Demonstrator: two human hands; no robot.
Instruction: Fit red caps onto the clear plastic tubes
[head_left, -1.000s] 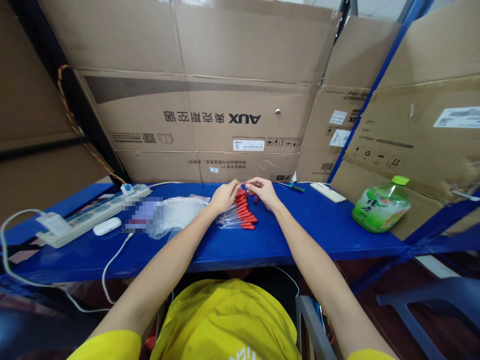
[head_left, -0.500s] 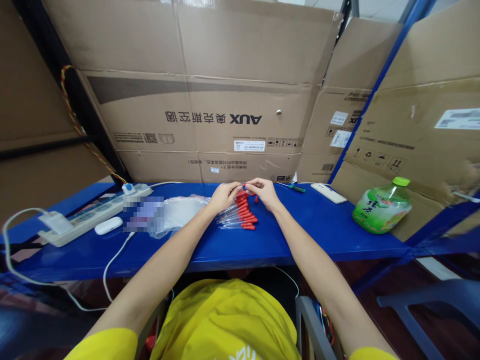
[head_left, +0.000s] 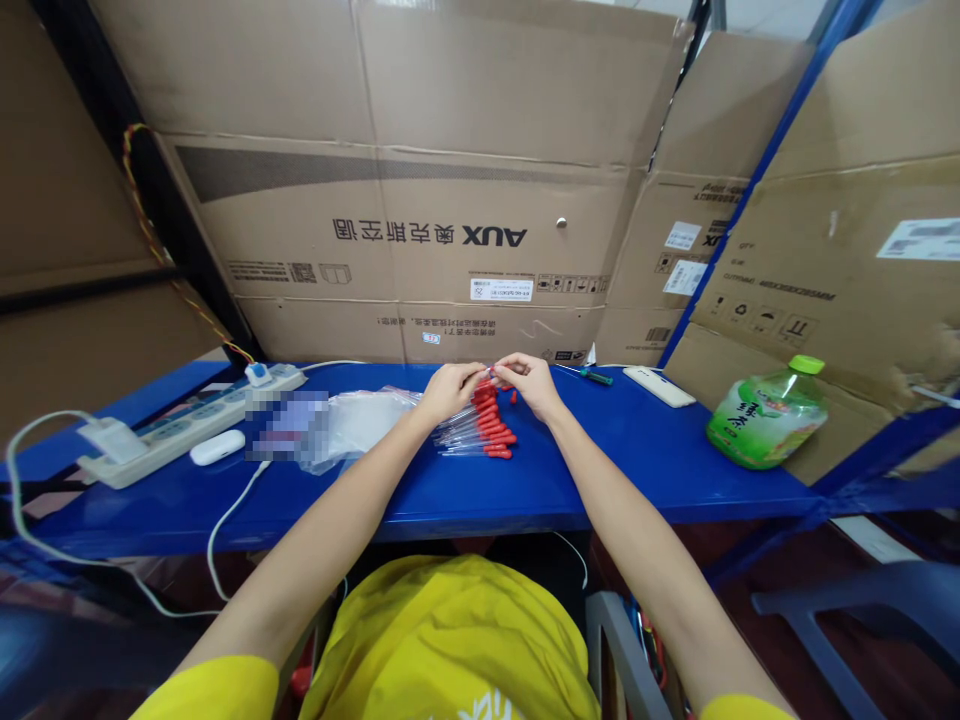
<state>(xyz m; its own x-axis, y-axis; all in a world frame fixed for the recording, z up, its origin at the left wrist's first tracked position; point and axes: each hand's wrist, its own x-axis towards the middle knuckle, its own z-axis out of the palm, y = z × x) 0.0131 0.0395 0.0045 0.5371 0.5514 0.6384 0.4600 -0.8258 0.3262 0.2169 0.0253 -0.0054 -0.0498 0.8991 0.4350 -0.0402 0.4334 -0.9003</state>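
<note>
Several glass droppers with red rubber bulbs (head_left: 493, 428) lie in a row on the blue table, their clear tubes pointing left. Just beyond the row, my left hand (head_left: 453, 390) is closed in a pinch, its fingertips meeting those of my right hand (head_left: 529, 384). Between them shows a small red dropper bulb (head_left: 493, 371), pinched by my right fingers. The left fingers appear to grip the dropper's tube, which is mostly hidden behind them. Near my right hand a loose red bulb (head_left: 514, 397) rests on the table.
Left of the droppers lie clear plastic bags (head_left: 367, 425), a white earphone case (head_left: 217, 448) and a power strip (head_left: 202, 420) with cables. To the right are a green screwdriver (head_left: 597, 377), a white phone-like slab (head_left: 658, 386) and a green bottle (head_left: 766, 415). Cardboard (head_left: 420, 200) walls the back.
Both hands stay joined at nearly the same spot, with slight finger movement around the red bulb. The view has shifted a little; the things on the table lie as before.
</note>
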